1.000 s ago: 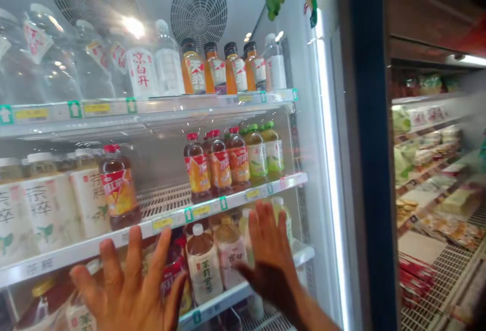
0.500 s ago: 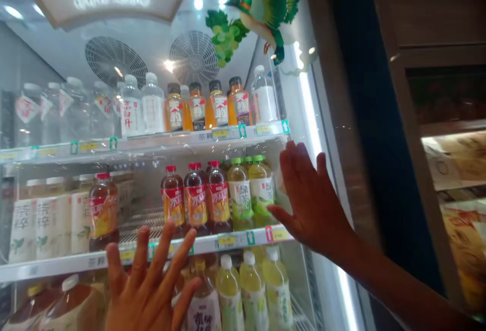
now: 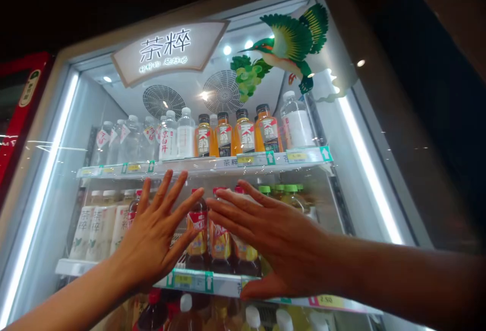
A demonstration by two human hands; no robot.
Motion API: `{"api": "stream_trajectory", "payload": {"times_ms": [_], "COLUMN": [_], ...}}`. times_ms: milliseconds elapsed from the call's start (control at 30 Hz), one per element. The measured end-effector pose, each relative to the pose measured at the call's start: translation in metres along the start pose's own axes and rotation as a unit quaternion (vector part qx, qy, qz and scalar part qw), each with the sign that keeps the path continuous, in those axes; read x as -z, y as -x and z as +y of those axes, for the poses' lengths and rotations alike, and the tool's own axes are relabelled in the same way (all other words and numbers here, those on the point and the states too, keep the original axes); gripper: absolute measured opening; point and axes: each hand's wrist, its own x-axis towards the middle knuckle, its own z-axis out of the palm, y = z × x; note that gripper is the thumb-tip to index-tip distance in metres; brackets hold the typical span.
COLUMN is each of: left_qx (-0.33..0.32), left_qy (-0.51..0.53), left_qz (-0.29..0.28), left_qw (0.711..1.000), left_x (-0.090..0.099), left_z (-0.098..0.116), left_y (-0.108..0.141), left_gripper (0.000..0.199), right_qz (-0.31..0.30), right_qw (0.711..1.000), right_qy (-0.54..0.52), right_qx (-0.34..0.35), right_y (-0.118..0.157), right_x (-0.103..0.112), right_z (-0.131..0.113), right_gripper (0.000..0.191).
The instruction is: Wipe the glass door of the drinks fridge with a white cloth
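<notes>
My left hand is raised flat with fingers spread in front of the glass door of a drinks fridge, level with its middle shelf. My right hand is beside it, flat too, fingers pointing left and nearly meeting the left fingertips. Neither hand holds anything. Behind them stand red-capped iced tea bottles and green-capped tea bottles on the middle shelf. Whether the palms touch the glass I cannot tell.
The top shelf carries clear water bottles and orange drink bottles. White tea cartons stand at middle left. A lit sign and a bird decal sit above. A red cabinet stands left.
The view has pulled back and tilted up, showing the whole fridge top. Both hands rose; my right hand swung left from the fridge's right side to meet the left hand.
</notes>
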Motion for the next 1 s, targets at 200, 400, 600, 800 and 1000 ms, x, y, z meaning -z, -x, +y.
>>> {"api": "stream_trajectory", "payload": {"times_ms": [200, 400, 600, 800, 1000], "left_qx": [0.015, 0.071, 0.104, 0.083, 0.106], "left_qy": [0.005, 0.015, 0.029, 0.003, -0.004], "left_qz": [-0.003, -0.021, -0.026, -0.014, -0.017], "left_qw": [1.000, 0.997, 0.994, 0.996, 0.994], "left_x": [0.004, 0.004, -0.003, -0.003, -0.007], "left_z": [-0.006, -0.037, -0.088, -0.161, -0.215], "left_y": [0.001, 0.031, 0.079, 0.122, 0.150], "left_gripper": [0.072, 0.074, 0.075, 0.075, 0.076], "right_qz": [0.018, 0.031, 0.059, 0.068, 0.053], "right_qw": [0.997, 0.999, 0.998, 0.997, 0.995], "right_qy": [0.022, 0.009, 0.011, 0.026, -0.026], "right_qx": [-0.067, 0.016, 0.021, -0.001, 0.077], "right_y": [-0.039, -0.062, -0.090, -0.148, -0.236], "right_x": [-0.010, -0.023, -0.052, -0.072, -0.107], "right_z": [0.002, 0.008, -0.018, -0.028, -0.057], "right_gripper": [0.098, 0.095, 0.087, 0.086, 0.093]}}
